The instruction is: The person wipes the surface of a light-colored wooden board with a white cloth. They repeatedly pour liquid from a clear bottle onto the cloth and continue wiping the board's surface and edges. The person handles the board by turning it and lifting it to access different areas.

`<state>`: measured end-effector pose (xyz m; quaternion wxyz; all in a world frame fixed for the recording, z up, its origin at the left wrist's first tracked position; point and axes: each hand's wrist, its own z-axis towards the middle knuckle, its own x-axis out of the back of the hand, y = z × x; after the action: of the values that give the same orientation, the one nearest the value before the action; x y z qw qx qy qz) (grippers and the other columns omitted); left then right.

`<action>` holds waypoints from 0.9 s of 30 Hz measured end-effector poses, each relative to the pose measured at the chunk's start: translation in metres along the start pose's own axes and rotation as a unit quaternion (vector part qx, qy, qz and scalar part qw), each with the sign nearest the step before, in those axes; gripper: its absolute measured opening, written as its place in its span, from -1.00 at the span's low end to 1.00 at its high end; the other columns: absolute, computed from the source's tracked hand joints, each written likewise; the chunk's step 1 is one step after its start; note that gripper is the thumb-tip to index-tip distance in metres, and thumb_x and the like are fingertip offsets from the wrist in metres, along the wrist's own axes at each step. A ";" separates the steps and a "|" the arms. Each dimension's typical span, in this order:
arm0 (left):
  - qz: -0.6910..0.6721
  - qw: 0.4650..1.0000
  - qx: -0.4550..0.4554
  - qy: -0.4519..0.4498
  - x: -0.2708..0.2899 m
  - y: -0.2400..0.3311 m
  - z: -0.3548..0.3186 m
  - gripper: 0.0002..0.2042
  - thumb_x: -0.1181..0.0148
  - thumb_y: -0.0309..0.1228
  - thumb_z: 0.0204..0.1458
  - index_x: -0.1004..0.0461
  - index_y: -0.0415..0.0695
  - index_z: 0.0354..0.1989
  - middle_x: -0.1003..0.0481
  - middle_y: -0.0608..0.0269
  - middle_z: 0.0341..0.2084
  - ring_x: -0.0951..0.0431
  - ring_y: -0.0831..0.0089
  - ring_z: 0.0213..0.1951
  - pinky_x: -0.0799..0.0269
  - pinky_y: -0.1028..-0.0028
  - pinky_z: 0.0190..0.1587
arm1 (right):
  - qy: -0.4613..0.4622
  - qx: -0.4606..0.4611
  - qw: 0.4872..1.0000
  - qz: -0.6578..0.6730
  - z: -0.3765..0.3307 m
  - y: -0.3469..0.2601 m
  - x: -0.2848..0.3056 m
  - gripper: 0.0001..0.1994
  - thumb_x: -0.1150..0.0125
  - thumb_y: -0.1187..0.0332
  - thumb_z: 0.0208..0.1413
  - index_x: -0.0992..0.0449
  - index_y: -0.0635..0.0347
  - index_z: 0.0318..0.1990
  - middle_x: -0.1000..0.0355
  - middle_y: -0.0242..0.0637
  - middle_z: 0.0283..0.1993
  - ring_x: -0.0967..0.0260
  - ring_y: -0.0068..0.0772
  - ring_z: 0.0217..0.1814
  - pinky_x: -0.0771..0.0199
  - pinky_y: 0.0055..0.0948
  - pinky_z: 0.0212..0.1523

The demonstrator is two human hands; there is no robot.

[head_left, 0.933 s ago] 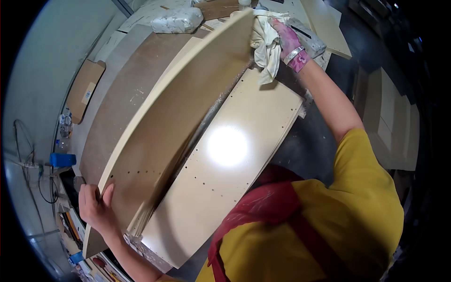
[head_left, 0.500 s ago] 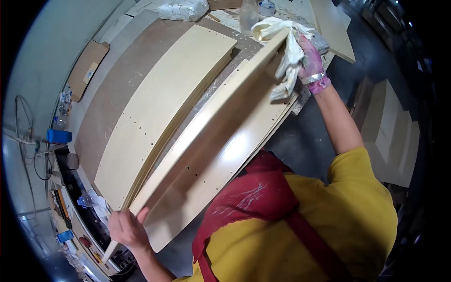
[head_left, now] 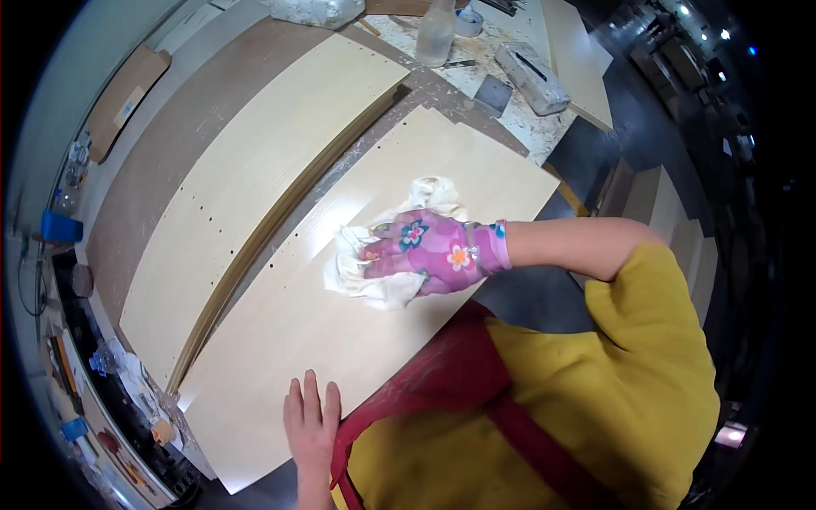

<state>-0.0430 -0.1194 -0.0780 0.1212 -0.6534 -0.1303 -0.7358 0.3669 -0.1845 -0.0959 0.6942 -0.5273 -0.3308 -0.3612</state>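
Observation:
A pale wooden board (head_left: 280,340) with a few small drilled holes lies flat in front of me, its near edge by my red apron. My right hand (head_left: 433,252), in a pink flowered glove, presses a crumpled white cloth (head_left: 374,280) onto the middle of the board. Part of the cloth bunches out beyond the fingers on both sides. Bare and flat, my left hand (head_left: 312,421) rests on the board's near edge with its fingers stretched out.
Left of my board lies a stack of pale drilled boards (head_left: 263,127). Behind stand a cloudy plastic bottle (head_left: 435,34), a wrapped block (head_left: 533,78) and a grey square pad (head_left: 492,94). A cardboard piece (head_left: 127,102) lies at the far left, near a blue box (head_left: 62,227).
The board was tilted up on edge and now lies flat. My right hand has brought the cloth from its far end to the middle; my left hand has let go of the near end.

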 end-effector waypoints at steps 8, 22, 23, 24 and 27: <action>-0.053 0.992 0.061 -0.096 -0.009 0.009 -0.004 -0.57 0.02 -0.22 0.07 -0.25 0.11 0.17 -0.13 -0.05 0.24 -0.18 -0.14 0.19 -0.14 -0.10 0.11 | 0.037 -0.183 0.981 -0.054 -0.004 0.031 -0.004 -0.45 -0.29 0.17 -0.11 -0.33 0.18 0.06 -0.33 -0.12 0.07 -0.27 -0.12 0.14 -0.23 -0.18 0.16; -0.052 0.991 0.060 -0.107 -0.018 0.023 -0.006 -0.49 0.09 -0.03 0.11 -0.15 0.13 0.24 -0.03 -0.12 0.28 -0.07 -0.21 0.23 -0.01 -0.13 0.17 | 0.072 -0.056 0.987 -0.132 -0.021 -0.001 -0.032 -0.43 -0.25 0.17 -0.10 -0.31 0.14 0.10 -0.32 -0.14 0.09 -0.27 -0.12 0.10 -0.21 -0.19 0.13; -0.047 0.992 0.060 -0.105 -0.018 0.023 -0.007 -0.49 0.09 -0.02 0.11 -0.15 0.13 0.24 -0.03 -0.12 0.28 -0.07 -0.21 0.24 -0.01 -0.12 0.17 | 0.064 -0.058 0.989 -0.123 -0.023 0.000 -0.030 -0.42 -0.24 0.16 -0.08 -0.30 0.13 0.13 -0.30 -0.14 0.12 -0.25 -0.12 0.14 -0.18 -0.18 0.17; -0.041 0.992 0.060 -0.103 -0.019 0.023 -0.007 -0.48 0.09 -0.02 0.10 -0.15 0.13 0.24 -0.03 -0.12 0.28 -0.07 -0.20 0.24 -0.02 -0.12 0.17 | 0.056 -0.058 0.990 -0.113 -0.027 0.003 -0.026 -0.41 -0.24 0.14 -0.06 -0.29 0.11 0.15 -0.29 -0.14 0.14 -0.22 -0.12 0.18 -0.15 -0.17 0.21; -0.024 0.994 0.058 -0.091 -0.022 0.026 -0.009 -0.47 0.09 -0.01 0.10 -0.14 0.12 0.24 -0.04 -0.11 0.28 -0.07 -0.19 0.24 -0.03 -0.10 0.17 | 0.028 -0.191 0.977 -0.088 -0.031 0.027 0.008 -0.42 -0.20 0.04 -0.01 -0.32 0.12 0.15 -0.32 -0.09 0.12 -0.25 -0.05 0.17 -0.18 -0.18 0.22</action>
<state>-0.0398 -0.1464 -0.0996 0.1288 -0.7062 -0.1984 -0.6673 0.3967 -0.2104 -0.1097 0.5552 -0.6084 -0.2813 -0.4925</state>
